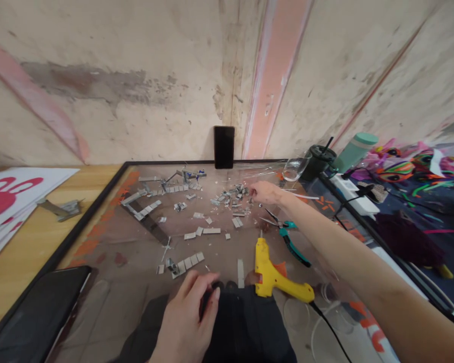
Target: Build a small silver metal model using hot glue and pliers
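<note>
– Where is the right hand?

– Stretched far out over the framed pane, fingertips down in the heap of small silvery pieces near the far edge. The fingers curl onto the heap, but I cannot tell whether they pinch a piece or only touch it

– And the left hand?

– Close to the body at the near edge, fingers loosely bent over something dark. Whether it grips it or just lies on it, I cannot tell. It looks like a bracing hand, steadying the body for the long reach

– What lies between them?

– A yellow glue gun, propped on its stand with the nozzle up off the pane, probably to keep the tip clear of the surface. Just beyond it are teal-handled pliers, within reach of the right arm. More pieces lie in short rows to the left, some of them side by side

– Anything off the pane?

– A phone leans upright against the wall, facing the person. A glass, a dark cup with a straw and a green bottle stand at the far right corner, apart from the pieces
</note>
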The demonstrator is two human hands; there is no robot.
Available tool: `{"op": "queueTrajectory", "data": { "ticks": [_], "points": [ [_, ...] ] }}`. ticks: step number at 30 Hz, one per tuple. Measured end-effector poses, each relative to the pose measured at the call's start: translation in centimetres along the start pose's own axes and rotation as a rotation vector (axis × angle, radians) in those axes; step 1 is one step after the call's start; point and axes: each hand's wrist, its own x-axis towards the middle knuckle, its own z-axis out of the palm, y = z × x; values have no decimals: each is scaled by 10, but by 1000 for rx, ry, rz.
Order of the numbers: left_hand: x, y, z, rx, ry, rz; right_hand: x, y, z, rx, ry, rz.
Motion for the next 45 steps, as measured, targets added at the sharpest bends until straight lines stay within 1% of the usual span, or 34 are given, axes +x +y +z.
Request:
{"op": "queueTrajectory", "data": {
  "ticks": [5,9,13,18,20,23,26,28,30,33,37,41,45],
  "points": [
    [5,16,9,-5,-47,67,-1,-4,3,18,-9,-17],
    [7,26,16,-55,-76,58,-1,-7,7,73,-16,-11],
    [8,30,15,-157,-117,-23,-2,-5,9,182,-43,-13],
    [8,29,12,-359,-163,-154,-9,-1,5,399,-122,-65],
    [9,30,12,-516,-201,-248,-16,-3,1,490,-143,-98],
    [16,35,9,-934,-248,-471,-30,-16,-4,615,-168,-174],
    [30,44,3,-1333,-164,-676,-46,-40,-8,720,-207,-276],
    [40,49,1,-1512,-136,-734,-56,-57,-10,774,-247,-353],
    [48,52,1,-1622,-117,-758,-64,-71,-12,813,-290,-437],
    [55,52,2,-1671,-53,-802,-71,-81,-15,860,-295,-531],
    [56,51,0,-1654,4,-795,-73,-80,-16,928,-256,-595],
    [55,50,-1,-1632,-1,-750,-73,-75,-17,984,-234,-607],
    [55,49,0,-1592,3,-687,-76,-72,-20,1019,-254,-552]
  ]
}}
